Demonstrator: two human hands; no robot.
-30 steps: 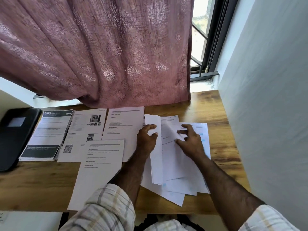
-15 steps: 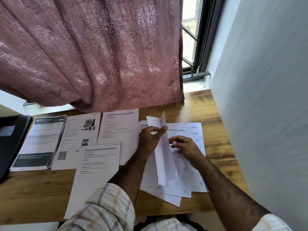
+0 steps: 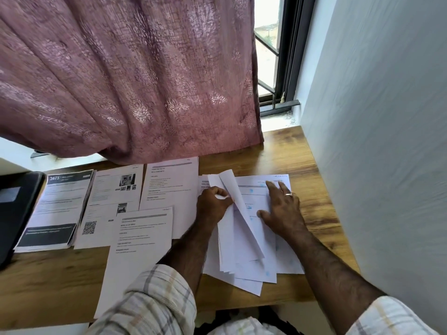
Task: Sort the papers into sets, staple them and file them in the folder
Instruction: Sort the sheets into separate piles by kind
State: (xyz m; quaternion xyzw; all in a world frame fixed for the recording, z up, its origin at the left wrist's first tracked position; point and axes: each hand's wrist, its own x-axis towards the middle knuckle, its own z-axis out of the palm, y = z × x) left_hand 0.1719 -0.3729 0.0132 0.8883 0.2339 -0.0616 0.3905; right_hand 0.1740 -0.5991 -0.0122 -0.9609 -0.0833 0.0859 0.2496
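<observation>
A loose pile of white papers (image 3: 251, 269) lies on the right part of the wooden desk (image 3: 312, 209). My left hand (image 3: 212, 204) grips several lifted sheets (image 3: 232, 189) of that pile, turned up on edge. My right hand (image 3: 283, 209) rests flat with spread fingers on the sheet with blue marks (image 3: 256, 187) beneath. To the left lie sorted papers: a stack with a dark header reading 3675 (image 3: 58, 209), a sheet with photos and a QR code (image 3: 108, 206), a text sheet (image 3: 171, 180) and another text sheet (image 3: 135, 252) hanging over the front edge. A black folder (image 3: 14, 209) lies at the far left.
A pink curtain (image 3: 125, 81) hangs down to the back of the desk. A white wall (image 3: 387, 141) borders the desk on the right, with a window frame (image 3: 290, 56) beyond. Bare wood shows at the back right corner and front left.
My right hand has gone from curled on the pile to flat with fingers spread. My left hand still holds the lifted sheets, now tipped further right. The camera shifted slightly.
</observation>
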